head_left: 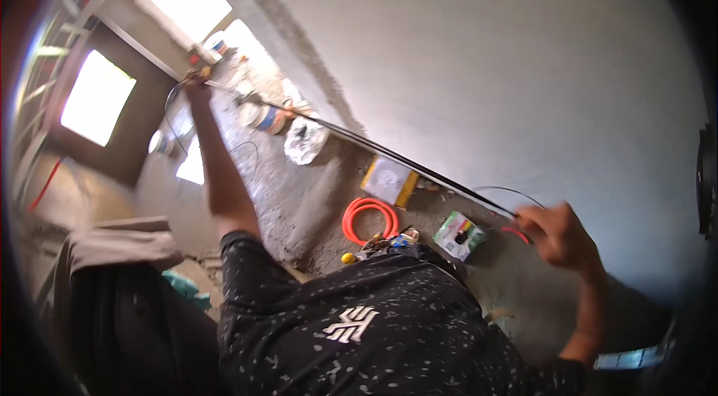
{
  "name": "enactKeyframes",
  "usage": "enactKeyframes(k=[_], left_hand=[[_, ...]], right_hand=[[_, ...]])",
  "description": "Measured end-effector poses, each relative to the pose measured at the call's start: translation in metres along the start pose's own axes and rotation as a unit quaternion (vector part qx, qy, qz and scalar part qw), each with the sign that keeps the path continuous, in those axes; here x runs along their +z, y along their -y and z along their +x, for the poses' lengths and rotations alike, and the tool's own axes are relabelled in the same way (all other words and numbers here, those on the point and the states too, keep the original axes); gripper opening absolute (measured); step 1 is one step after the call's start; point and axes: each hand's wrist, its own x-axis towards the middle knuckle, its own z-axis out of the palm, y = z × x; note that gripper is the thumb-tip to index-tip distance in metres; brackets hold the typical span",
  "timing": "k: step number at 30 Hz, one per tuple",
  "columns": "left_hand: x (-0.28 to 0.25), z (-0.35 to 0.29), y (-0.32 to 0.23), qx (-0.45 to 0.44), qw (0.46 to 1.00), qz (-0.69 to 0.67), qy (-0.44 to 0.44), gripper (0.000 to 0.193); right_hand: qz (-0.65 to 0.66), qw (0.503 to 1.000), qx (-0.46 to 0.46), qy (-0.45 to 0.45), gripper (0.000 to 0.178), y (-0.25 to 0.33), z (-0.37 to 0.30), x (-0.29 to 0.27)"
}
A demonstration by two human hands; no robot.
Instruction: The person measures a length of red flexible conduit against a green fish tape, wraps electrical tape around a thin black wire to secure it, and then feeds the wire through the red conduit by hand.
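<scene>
Several thin black wires [396, 157] run stretched in a bundle across the view between my two hands. My left hand [197, 84], its arm reaching out to the far left, is closed around their far end; its fingers are small and partly blurred. Low on the right, my right hand [553, 235] is closed on the near end of the bundle. One loose strand [512, 189] curves up beside it. Another thin dark wire hangs in loops below my left hand.
On the rough floor lie an orange coil of tubing [345, 222], a white and yellow box [389, 180] and a green and white box [458, 237]. Farther off are paint buckets [263, 118] and a crumpled plastic bag [305, 141]. A plastered wall [508, 59] stands ahead; dark fabric [127, 321] is at lower left.
</scene>
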Motion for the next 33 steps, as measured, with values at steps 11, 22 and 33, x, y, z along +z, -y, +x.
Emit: enactKeyframes(k=[11, 22, 33], left_hand=[[-0.09, -0.074, -0.011, -0.682, 0.427, -0.528, -0.27, 0.019], [-0.1, -0.169, -0.028, -0.808, 0.364, -0.368, -0.281, 0.018], [-0.035, -0.23, -0.04, -0.809, 0.42, -0.39, 0.132, 0.029]], right_hand=[[-0.042, 0.976, 0.155, 0.145, 0.027, 0.135, -0.122, -0.111], [-0.184, 0.968, 0.164, 0.04, 0.018, 0.064, -0.105, -0.107], [-0.316, 0.926, 0.144, -0.15, 0.009, 0.04, -0.12, -0.079]])
